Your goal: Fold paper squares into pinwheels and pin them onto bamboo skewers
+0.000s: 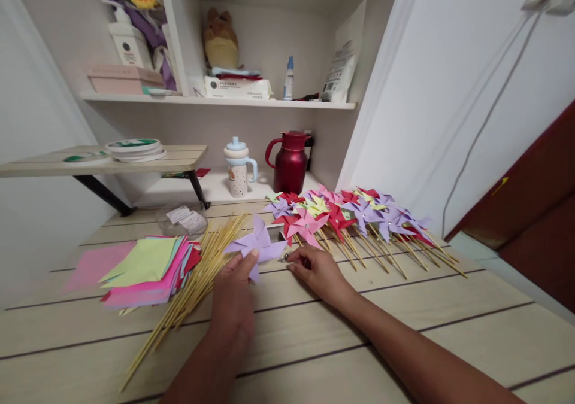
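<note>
My left hand (236,278) pinches a lilac paper pinwheel (258,242) at its centre, thumb on top, above the table. The pinwheel has no stick on it. My right hand (318,270) rests low over the table, thumb and forefinger curled together beside a few small shiny metal pieces (284,258). Whether its fingertips hold one of these is too small to tell. Left of my left hand lies a bundle of thin wooden sticks (191,290). Beyond my right hand are several pinwheels on sticks (339,219) in red, pink, lilac and yellow-green.
Coloured paper squares (144,263) are stacked at the left, before a clear round container (184,218) holding small packets. A raised wooden shelf (179,155) bears rolls of tape (135,148). Behind stand a pale tumbler (238,173) and a red jug (291,164).
</note>
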`<state>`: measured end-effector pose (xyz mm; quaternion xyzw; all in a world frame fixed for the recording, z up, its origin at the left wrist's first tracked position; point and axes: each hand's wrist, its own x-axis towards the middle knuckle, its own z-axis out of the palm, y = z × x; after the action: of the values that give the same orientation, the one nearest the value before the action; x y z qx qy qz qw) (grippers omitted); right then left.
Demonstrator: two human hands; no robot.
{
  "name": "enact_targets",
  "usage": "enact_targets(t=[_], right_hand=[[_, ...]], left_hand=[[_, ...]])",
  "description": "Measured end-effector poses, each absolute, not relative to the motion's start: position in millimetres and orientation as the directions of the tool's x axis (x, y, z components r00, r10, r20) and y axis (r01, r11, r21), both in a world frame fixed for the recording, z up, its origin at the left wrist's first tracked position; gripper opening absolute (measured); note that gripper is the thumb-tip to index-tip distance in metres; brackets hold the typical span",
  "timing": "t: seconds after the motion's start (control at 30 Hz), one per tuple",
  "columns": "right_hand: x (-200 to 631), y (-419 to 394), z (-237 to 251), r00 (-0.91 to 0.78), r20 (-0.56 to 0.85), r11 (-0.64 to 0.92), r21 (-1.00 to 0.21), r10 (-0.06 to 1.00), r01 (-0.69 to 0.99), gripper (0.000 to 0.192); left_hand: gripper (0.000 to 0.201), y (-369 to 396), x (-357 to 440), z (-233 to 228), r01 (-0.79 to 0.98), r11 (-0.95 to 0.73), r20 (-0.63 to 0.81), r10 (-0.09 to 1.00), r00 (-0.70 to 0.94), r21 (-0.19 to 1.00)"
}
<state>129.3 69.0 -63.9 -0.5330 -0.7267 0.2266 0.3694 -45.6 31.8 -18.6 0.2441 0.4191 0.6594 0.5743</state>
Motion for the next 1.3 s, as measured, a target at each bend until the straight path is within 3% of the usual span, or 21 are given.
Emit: enact_targets(t=[0.3,1.3], right_hand=[[125.5,68.3,-64.2,-0.206,0.311,0.366,-0.652,0.928,0.664,0.027],[127.3,62.1,-57.7,-0.308,0.286,0.420,-0.574,0.907,0.703,0.018]], left_hand=[[0.021,31.5,-45.4,-21.8,-0.557,0.011,-0.156,0.964,-0.215,0.831],[0.018,30.1,-43.3,-25.3,-0.545,0.077,-0.219,0.955,-0.201,0.835]])
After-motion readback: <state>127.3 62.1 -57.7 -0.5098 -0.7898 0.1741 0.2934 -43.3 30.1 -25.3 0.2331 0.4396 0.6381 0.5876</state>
